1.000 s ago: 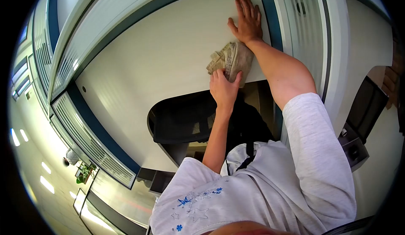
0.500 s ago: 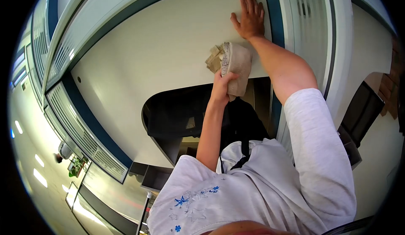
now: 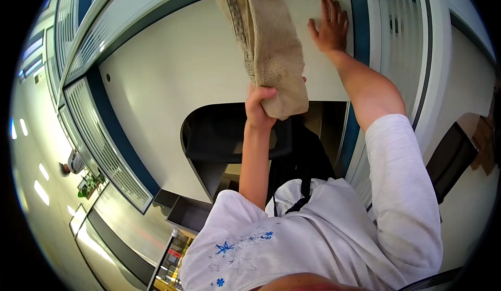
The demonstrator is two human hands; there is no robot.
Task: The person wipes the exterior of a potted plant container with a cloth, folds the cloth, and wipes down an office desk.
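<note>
A beige towel (image 3: 276, 51) with a patterned band along its left side stretches lengthwise up to the top edge of the view. My left hand (image 3: 259, 105) grips its lower end, thumb across the front; the other fingers are mostly behind the cloth. Flat on the white desk (image 3: 172, 56), near its right side, lies my right hand (image 3: 331, 30) with fingers spread, holding nothing. The towel hides part of the desk, and I cannot tell whether it touches the surface.
Blue-edged partitions (image 3: 122, 145) with ribbed panels border the desk. A black chair (image 3: 209, 139) stands in the desk's curved cutout, near my body. Grey open compartments (image 3: 190, 212) are at lower left. Far left are a plant (image 3: 88, 185) and another person (image 3: 75, 161).
The towel was a folded bundle low over the desk; it now extends long and large toward the top of the view. My right hand stays flat; the view has shifted slightly.
</note>
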